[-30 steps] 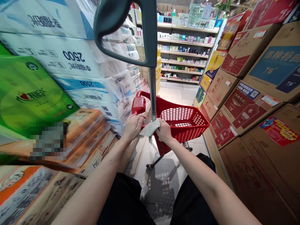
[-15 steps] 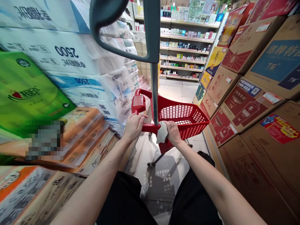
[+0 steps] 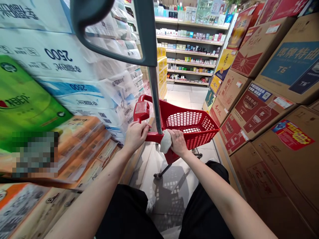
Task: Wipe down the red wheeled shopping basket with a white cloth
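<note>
My left hand [image 3: 136, 135] grips the red shopping cart [image 3: 200, 141]; my right hand [image 3: 178, 142] closes over a white cloth [image 3: 165, 142], which could slip.

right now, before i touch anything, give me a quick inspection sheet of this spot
surface: pale floor tiles under the cart
job's things: red shopping cart with a grey handle pole; white cloth against its red bar
clutter: wrapped tissue packs stacked along the left, partly blurred
grippers: left hand wraps the red bar; right hand presses the white cloth onto it
cables: nothing seen
surroundings: cardboard cartons printed with bottles stacked on the right; shelves of boxed goods ahead
</note>
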Motion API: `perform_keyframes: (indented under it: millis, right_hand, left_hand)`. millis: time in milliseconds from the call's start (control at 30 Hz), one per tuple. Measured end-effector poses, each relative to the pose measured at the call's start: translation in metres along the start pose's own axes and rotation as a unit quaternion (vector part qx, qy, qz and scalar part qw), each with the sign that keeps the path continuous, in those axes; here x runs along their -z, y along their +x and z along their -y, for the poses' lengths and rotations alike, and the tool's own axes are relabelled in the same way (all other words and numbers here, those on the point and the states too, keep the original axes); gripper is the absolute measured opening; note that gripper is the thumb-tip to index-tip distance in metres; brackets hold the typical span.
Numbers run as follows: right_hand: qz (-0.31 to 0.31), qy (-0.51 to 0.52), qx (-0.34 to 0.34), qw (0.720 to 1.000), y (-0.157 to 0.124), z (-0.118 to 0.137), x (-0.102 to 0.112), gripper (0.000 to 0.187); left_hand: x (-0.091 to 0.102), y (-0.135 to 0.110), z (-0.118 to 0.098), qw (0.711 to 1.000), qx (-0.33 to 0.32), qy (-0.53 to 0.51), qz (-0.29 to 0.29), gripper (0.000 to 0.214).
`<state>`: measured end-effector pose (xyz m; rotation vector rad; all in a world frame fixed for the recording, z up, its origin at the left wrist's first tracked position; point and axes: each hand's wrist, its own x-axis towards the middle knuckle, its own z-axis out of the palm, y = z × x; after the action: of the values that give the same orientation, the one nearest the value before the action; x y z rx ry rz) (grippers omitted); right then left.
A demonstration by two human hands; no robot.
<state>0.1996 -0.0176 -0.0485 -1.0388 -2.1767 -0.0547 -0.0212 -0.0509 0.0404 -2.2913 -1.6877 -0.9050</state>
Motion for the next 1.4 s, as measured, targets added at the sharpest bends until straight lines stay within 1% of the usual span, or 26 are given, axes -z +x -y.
perform_keyframes:
  millis: [67, 133, 267, 400, 533, 633, 733, 867, 967, 1067, 1133, 1267, 1333, 1400]
  right_hand:
    - [-0.012, -0.002, -0.033, 0.999, 0.0, 0.006, -0.003, 0.054]
    - [-0.002, -0.008, -0.054, 0.999, 0.005, 0.009, -0.004, 0.047]
    - [0.026, -0.03, -0.047, 0.998, 0.02, 0.01, -0.003, 0.03]
    - [0.035, -0.037, -0.032, 0.998, 0.028, 0.009, -0.003, 0.022]
    - [0.055, -0.014, -0.005, 0.998, 0.03, 0.007, -0.002, 0.021]
    - [0.053, -0.002, 0.002, 0.999, 0.029, 0.005, -0.001, 0.025]
    - [0.035, 0.0, -0.006, 0.999, 0.026, 0.007, -0.003, 0.03]
    - [0.024, -0.014, -0.038, 0.999, 0.024, 0.015, -0.007, 0.027]
    - [0.03, -0.028, -0.051, 0.998, 0.026, 0.017, -0.006, 0.025]
    - [0.059, -0.017, -0.012, 0.998, 0.029, 0.012, -0.002, 0.024]
    - [0.07, 0.0, 0.012, 0.997, 0.03, 0.007, 0.001, 0.024]
    - [0.07, 0.015, 0.02, 0.997, 0.03, 0.004, 0.003, 0.028]
    - [0.07, 0.012, 0.024, 0.997, 0.03, 0.003, 0.003, 0.029]
    - [0.078, 0.003, 0.03, 0.996, 0.032, 0.003, 0.001, 0.026]
  left_hand:
    - [0.0, 0.001, 0.0, 1.0, 0.004, 0.01, -0.005, 0.032]
    - [0.0, 0.002, 0.0, 1.0, 0.008, 0.014, -0.013, 0.032]
    - [0.003, 0.003, 0.0, 1.0, 0.011, 0.019, -0.018, 0.031]
    - [0.005, 0.002, 0.003, 0.999, 0.01, 0.019, -0.027, 0.03]
    - [0.005, 0.001, 0.007, 0.999, 0.011, 0.019, -0.029, 0.03]
    - [0.005, 0.002, 0.008, 0.999, 0.008, 0.02, -0.027, 0.03]
    - [0.004, 0.003, 0.008, 0.999, 0.005, 0.018, -0.03, 0.029]
    - [0.003, 0.002, 0.009, 0.999, 0.011, 0.022, -0.032, 0.029]
    - [0.005, 0.001, 0.009, 0.999, 0.012, 0.035, -0.023, 0.03]
    - [0.008, 0.004, 0.01, 0.998, 0.005, 0.057, -0.006, 0.031]
    - [0.009, 0.008, 0.012, 0.997, -0.006, 0.079, 0.021, 0.032]
    - [0.011, 0.017, 0.014, 0.992, -0.028, 0.101, 0.073, 0.033]
    - [0.01, 0.02, 0.016, 0.99, -0.031, 0.106, 0.086, 0.035]
    - [0.009, 0.021, 0.017, 0.988, -0.031, 0.119, 0.091, 0.036]
